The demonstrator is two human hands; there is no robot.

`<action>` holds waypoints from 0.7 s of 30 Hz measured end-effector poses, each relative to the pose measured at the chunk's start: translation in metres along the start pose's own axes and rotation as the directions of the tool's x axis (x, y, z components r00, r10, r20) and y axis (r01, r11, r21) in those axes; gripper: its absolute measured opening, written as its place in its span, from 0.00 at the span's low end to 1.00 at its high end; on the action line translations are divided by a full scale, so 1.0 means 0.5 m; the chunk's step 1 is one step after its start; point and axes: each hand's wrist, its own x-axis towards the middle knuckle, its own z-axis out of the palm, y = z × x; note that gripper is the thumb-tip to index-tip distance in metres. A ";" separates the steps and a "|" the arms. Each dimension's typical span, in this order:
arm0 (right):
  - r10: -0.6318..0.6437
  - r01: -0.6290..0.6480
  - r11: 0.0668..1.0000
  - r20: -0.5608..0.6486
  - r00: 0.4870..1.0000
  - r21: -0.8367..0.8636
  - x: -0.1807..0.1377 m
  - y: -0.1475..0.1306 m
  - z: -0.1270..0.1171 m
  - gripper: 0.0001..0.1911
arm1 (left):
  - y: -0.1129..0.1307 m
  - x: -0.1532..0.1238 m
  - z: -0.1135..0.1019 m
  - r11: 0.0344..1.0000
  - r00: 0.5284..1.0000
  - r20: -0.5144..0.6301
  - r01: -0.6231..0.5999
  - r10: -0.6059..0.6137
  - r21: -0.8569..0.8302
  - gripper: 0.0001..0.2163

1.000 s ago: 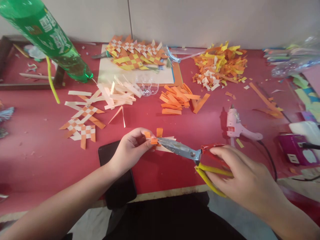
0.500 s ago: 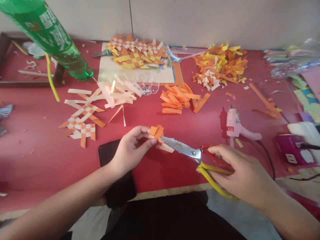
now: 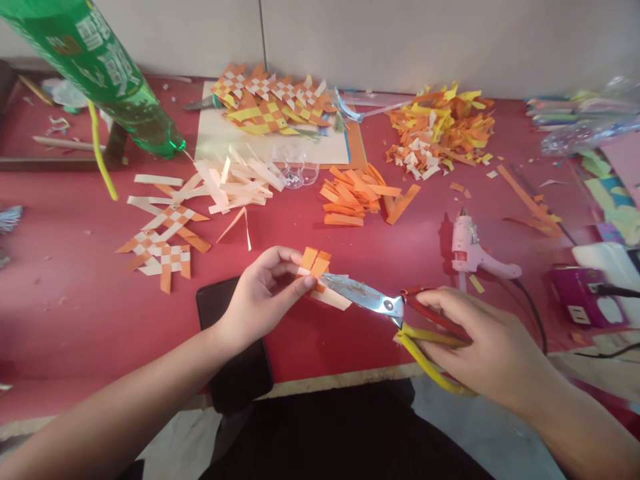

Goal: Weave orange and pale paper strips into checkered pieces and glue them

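Note:
Between thumb and fingers, my left hand [image 3: 267, 290] pinches a small woven paper piece [image 3: 314, 262] of orange and cream strips. My right hand [image 3: 475, 340] is wrapped round the red and yellow handles of a pair of scissors [image 3: 363, 293]. The blades point left, and their tips meet the woven piece beside my left thumb. A cream strip end [image 3: 334, 298] sticks out below the blades. Whether the tips are cutting the paper I cannot tell. Under my left wrist lies a black phone [image 3: 240, 373] at the table's front edge.
Orange strips [image 3: 350, 193] and cream strips [image 3: 245, 180] lie beyond my hands. Woven pieces [image 3: 170, 257] rest at left, paper fish [image 3: 270, 100] at the back. Paper scraps [image 3: 440, 133] are heaped back right. A pink glue gun [image 3: 465, 247] and green bottle [image 3: 125, 87] stand nearby.
The woven piece has tilted slightly, and its orange ends look more spread apart. Both hands keep nearly the same place, with the scissors still at the paper.

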 end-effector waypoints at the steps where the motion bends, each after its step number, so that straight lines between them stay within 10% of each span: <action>1: -0.015 0.015 1.000 -0.019 1.000 -0.015 0.001 -0.001 -0.001 0.12 | -0.001 0.001 0.001 1.000 1.000 0.008 -0.013 0.013 -0.008 0.09; 12: -0.199 0.182 0.968 -0.089 0.976 -0.173 0.001 -0.001 -0.018 0.14 | -0.006 0.008 0.005 0.995 0.999 -0.009 -0.052 0.051 -0.088 0.09; 21: 0.242 -0.278 0.946 0.204 0.949 0.169 0.011 -0.013 -0.005 0.17 | 0.016 -0.002 0.012 0.984 0.992 -0.065 0.093 -0.104 -0.153 0.19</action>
